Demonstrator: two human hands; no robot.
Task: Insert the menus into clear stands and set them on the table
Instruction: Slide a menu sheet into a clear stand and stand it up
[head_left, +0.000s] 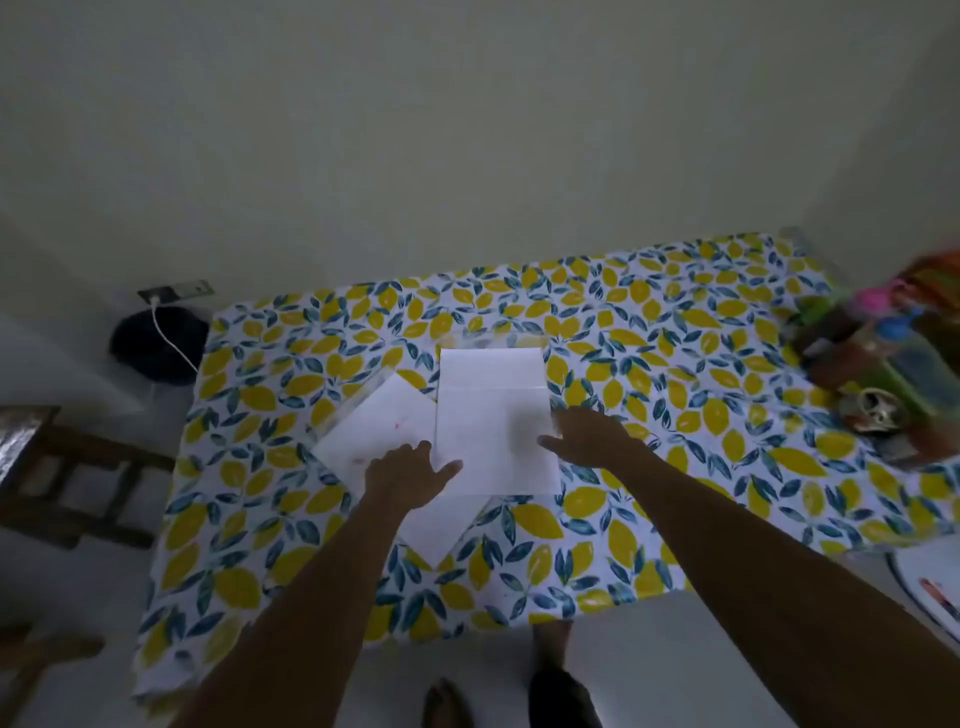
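1. Paper first: we see two white rectangular sheets lying flat near the middle of the table covered with a lemon-and-leaf print cloth (675, 364). The square-set white sheet (493, 415) looks blank, with a faint horizontal line across its upper part. The tilted white sheet (379, 426) carries small reddish marks too faint for us to read.
2. Clear plastic shows as a glossy edge just beyond the far end of the square-set sheet (493, 340) and along the upper left edge of the tilted one; we cannot tell whether either sheet sits inside a stand.
3. The square-set sheet runs long-axis away from us, its short edges facing the wall and us. The tilted sheet is turned diagonally, one corner pointing to the far side, and its right part lies under the other sheet.
4. Our left hand (410, 470) is spread wide, palm down, on the tilted sheet, its thumb reaching onto the square-set sheet's left edge; it holds nothing.
5. Our right hand (592, 434) is likewise spread wide and empty, at the square-set sheet's right edge, thumb on the paper.
6. A blurred cluster of colourful items (872, 364) occupies the table's far right.
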